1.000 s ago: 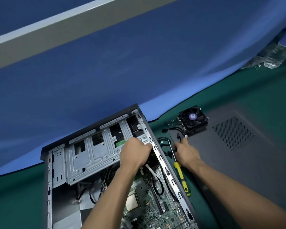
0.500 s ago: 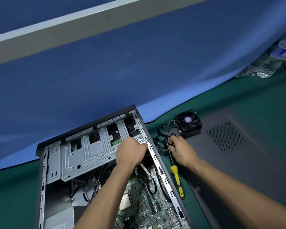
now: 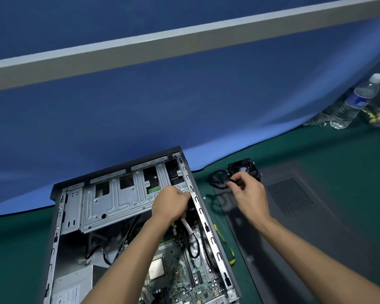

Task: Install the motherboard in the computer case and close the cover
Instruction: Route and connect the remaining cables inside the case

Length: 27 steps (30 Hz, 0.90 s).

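The open computer case (image 3: 59,216) lies flat on the green mat, with the green motherboard (image 3: 173,270) inside its lower right part. My left hand (image 3: 171,204) is curled inside the case by the right rail, gripping a white cable (image 3: 188,227) near the drive cage (image 3: 119,200). My right hand (image 3: 249,194) is outside the case and pinches a black cable (image 3: 230,182) that runs to the cooler fan (image 3: 242,170). The dark side cover (image 3: 316,216) lies flat to the right of the case.
A yellow and green screwdriver (image 3: 225,244) lies on the mat between the case and the cover. Water bottles (image 3: 351,104) stand at the far right. A blue cloth backdrop rises behind the mat. A small screw (image 3: 204,197) lies beside the case rail.
My right hand has left the screwdriver area and moved up and right, lifting the black fan cable. My left hand stays in the case. The view has shifted slightly.
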### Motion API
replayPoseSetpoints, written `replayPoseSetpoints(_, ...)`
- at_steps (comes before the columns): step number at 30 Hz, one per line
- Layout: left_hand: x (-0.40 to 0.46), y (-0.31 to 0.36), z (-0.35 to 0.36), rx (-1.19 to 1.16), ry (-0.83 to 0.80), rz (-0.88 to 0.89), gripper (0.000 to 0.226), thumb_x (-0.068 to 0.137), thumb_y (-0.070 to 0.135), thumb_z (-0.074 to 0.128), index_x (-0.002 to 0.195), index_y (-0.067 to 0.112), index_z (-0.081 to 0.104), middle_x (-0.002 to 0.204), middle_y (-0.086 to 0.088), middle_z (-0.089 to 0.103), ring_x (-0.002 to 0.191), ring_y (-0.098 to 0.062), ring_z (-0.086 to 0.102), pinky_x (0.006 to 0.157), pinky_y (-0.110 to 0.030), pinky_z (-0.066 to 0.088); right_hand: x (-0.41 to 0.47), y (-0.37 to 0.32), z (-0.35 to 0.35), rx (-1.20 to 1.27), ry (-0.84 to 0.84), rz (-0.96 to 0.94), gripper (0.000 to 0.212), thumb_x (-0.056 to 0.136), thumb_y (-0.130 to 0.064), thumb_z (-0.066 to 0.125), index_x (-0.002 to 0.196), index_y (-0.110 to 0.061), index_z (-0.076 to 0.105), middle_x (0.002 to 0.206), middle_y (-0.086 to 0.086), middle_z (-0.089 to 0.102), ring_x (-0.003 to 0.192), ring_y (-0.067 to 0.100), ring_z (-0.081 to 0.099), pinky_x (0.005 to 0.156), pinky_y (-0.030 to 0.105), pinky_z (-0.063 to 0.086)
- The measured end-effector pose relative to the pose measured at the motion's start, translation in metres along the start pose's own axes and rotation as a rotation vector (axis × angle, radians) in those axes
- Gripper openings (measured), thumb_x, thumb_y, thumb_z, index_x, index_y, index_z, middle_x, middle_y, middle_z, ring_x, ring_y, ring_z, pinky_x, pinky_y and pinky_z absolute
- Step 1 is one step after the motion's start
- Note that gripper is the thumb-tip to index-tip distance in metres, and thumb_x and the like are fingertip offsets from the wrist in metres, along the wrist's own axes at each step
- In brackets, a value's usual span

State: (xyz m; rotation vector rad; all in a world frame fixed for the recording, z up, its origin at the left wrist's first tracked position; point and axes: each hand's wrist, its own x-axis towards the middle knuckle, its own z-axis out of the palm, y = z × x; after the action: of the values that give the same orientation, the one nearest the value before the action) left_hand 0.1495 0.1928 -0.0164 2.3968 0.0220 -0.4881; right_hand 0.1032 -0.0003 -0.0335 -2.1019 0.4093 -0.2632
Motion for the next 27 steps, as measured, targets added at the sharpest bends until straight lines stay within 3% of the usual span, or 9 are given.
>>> replayPoseSetpoints(4,-0.008,0.012,-0.004,-0.414,-0.062,-0.087,0.036,0.099,0.025,0.043,0.072,0.006,0.059,0.054,-0.003,0.063,0.034,-0.011,0.041,0.037,-0.017,0.031,-0.002,-0.028,-0.009,0.124,0.070,-0.047,0.023,0.088,-0.020,0.067,0.076,-0.034,0.054,0.071,-0.004,0.062,0.061,0.007,0.054,0.056,0.012,0.041)
replayPoseSetpoints(6,-0.012,0.022,-0.008,-0.618,-0.077,-0.135,0.032,0.099,0.034,0.043,0.091,0.007,0.058,0.069,-0.005,0.067,0.038,-0.012,0.049,0.036,-0.018,0.035,-0.005,-0.045,-0.013,0.184,0.081,-0.100,0.026,0.086,-0.014,0.068,0.073,-0.032,0.055,0.067,-0.008,0.060,0.059,0.004,0.052,0.057,0.013,0.041)
replayPoseSetpoints(8,-0.017,0.034,-0.012,-0.850,-0.146,-0.180,0.039,0.098,0.045,0.040,0.103,0.010,0.056,0.084,-0.011,0.066,0.048,-0.017,0.059,0.040,-0.024,0.045,-0.011,-0.060,-0.016,0.220,0.043,-0.154,0.029,0.082,-0.006,0.069,0.071,-0.029,0.056,0.064,-0.013,0.059,0.059,-0.001,0.052,0.058,0.010,0.040)
replayPoseSetpoints(11,-0.024,0.045,-0.021,-1.139,-0.238,-0.209,0.046,0.096,0.051,0.038,0.100,0.011,0.060,0.093,-0.017,0.067,0.064,-0.027,0.067,0.060,-0.036,0.056,-0.024,-0.076,-0.015,0.186,-0.109,-0.182,0.031,0.076,0.005,0.066,0.070,-0.024,0.059,0.063,-0.019,0.061,0.062,-0.006,0.055,0.059,0.007,0.040)
replayPoseSetpoints(13,-0.029,0.046,-0.029,-1.273,-0.202,-0.203,0.036,0.096,0.042,0.042,0.095,0.012,0.060,0.090,-0.017,0.066,0.067,-0.029,0.065,0.065,-0.038,0.055,-0.030,-0.084,-0.013,0.192,-0.203,-0.182,0.026,0.075,0.009,0.061,0.072,-0.018,0.061,0.071,-0.013,0.067,0.067,0.002,0.060,0.064,0.016,0.047)
replayPoseSetpoints(17,-0.040,0.036,-0.044,-1.360,0.053,-0.178,0.017,0.092,0.010,0.047,0.086,0.004,0.062,0.066,-0.016,0.066,0.054,-0.031,0.064,0.047,-0.030,0.054,-0.037,-0.095,-0.005,0.283,-0.271,-0.123,0.019,0.084,0.000,0.056,0.074,-0.013,0.064,0.079,0.004,0.070,0.083,0.030,0.064,0.078,0.044,0.051)
replayPoseSetpoints(21,-0.054,0.020,-0.053,-1.418,0.084,-0.168,0.017,0.091,0.005,0.046,0.083,0.000,0.060,0.049,-0.009,0.054,0.058,-0.030,0.057,0.042,-0.028,0.051,-0.046,-0.104,0.014,0.341,-0.155,-0.007,0.022,0.087,-0.022,0.066,0.073,-0.015,0.052,0.062,0.006,0.063,0.071,0.037,0.062,0.072,0.055,0.051)
replayPoseSetpoints(24,-0.061,0.005,-0.055,-1.418,0.096,-0.206,0.019,0.092,0.012,0.047,0.082,0.003,0.060,0.047,-0.006,0.051,0.052,-0.028,0.057,0.038,-0.025,0.047,-0.049,-0.108,0.029,0.400,-0.121,0.105,0.024,0.089,-0.011,0.065,0.092,-0.020,0.043,0.061,0.000,0.069,0.064,0.027,0.066,0.068,0.049,0.053)
replayPoseSetpoints(27,-0.064,-0.018,-0.055,-1.424,0.137,-0.301,0.031,0.098,0.029,0.043,0.083,0.007,0.059,0.049,-0.006,0.056,0.042,-0.024,0.059,0.036,-0.021,0.043,-0.057,-0.108,0.041,0.441,-0.255,0.172,0.028,0.090,-0.007,0.063,0.101,-0.024,0.044,0.067,0.005,0.072,0.056,0.013,0.064,0.059,0.033,0.054)
